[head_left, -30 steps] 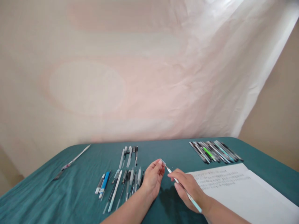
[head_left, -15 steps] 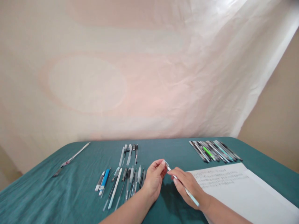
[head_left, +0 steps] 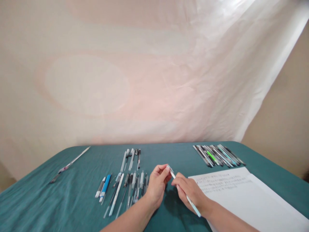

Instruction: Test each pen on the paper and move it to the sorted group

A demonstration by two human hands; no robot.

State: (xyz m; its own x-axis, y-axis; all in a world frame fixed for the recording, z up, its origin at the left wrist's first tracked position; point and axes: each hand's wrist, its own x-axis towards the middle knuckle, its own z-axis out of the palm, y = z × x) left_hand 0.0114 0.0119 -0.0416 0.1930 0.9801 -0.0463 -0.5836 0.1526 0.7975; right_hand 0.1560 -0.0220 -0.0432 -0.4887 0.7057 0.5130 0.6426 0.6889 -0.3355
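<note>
My left hand (head_left: 156, 187) is closed, thumb and fingers pinching the clear cap end of a slim pen. My right hand (head_left: 187, 190) grips the barrel of that white and pale-blue pen (head_left: 193, 205), which slants down to the right between both hands above the cloth. Fingers hide part of where cap and barrel meet, so I cannot tell how far the cap sits on. Left of my left hand lies a group of pen parts, with a white pen barrel (head_left: 116, 194) and a blue pen (head_left: 105, 187) among them.
A dark green cloth (head_left: 72, 199) covers the table. Several capped pens (head_left: 217, 155) lie in a row at the back right, near written paper sheets (head_left: 243, 199). More pen pieces (head_left: 131, 159) lie behind the left group. A long thin wrapped item (head_left: 71, 163) rests at far left.
The view has shifted slightly. My right hand has moved a little toward my left hand, and the pen's visible part near the cap looks shorter. Both hands keep their hold.
</note>
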